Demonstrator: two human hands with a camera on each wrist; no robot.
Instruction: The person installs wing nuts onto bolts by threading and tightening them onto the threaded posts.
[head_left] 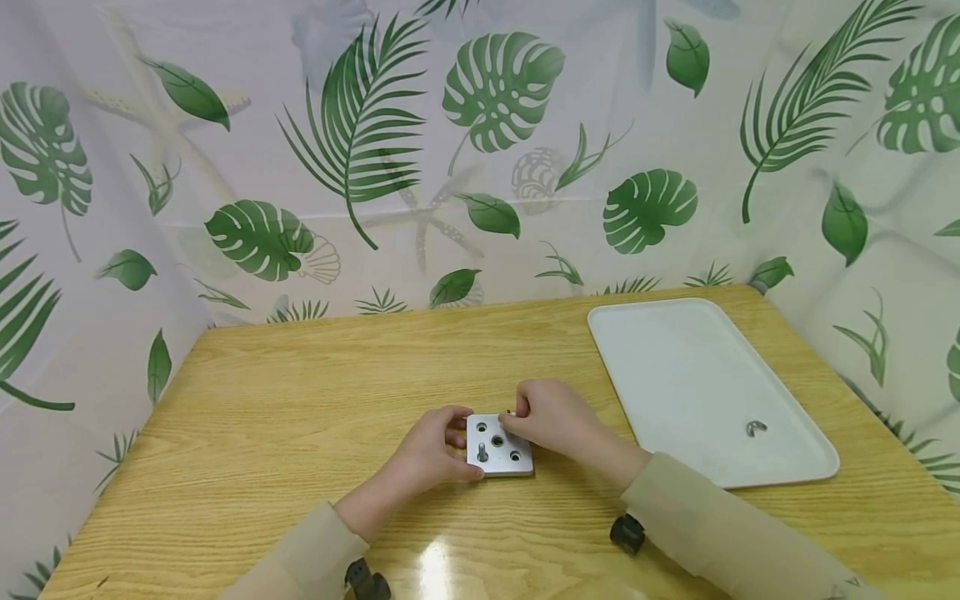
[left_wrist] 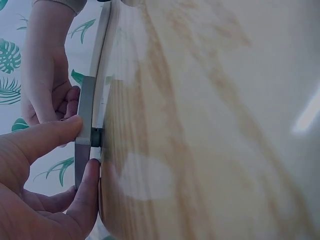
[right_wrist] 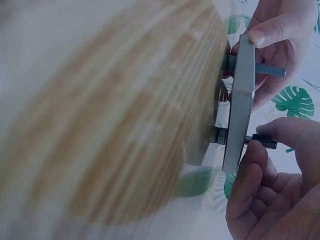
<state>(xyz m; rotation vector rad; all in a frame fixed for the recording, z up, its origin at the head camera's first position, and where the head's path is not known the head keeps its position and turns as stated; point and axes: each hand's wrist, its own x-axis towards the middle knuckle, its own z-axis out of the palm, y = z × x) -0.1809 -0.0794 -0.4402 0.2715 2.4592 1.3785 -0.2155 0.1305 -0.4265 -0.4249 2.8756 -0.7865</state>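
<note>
A square metal plate (head_left: 517,433) with several holes sits at the middle of the table, raised on short dark feet (right_wrist: 218,135) in the right wrist view. My left hand (head_left: 429,450) grips its left side between thumb and fingers. One threaded bolt (head_left: 482,452) stands upright at the plate's near left corner. At the far right corner, my right hand (head_left: 558,417) pinches a small dark-headed screw (right_wrist: 270,144) with thumb and index finger. Some thread shows between that screw's head and the plate; in the head view fingers mostly hide it.
A white tray (head_left: 675,367) lies to the right, just beyond my right forearm. Small curved metal pieces (head_left: 756,428) rest near its front right. The wooden table (head_left: 300,392) ends at a leaf-patterned cloth (head_left: 420,167) behind.
</note>
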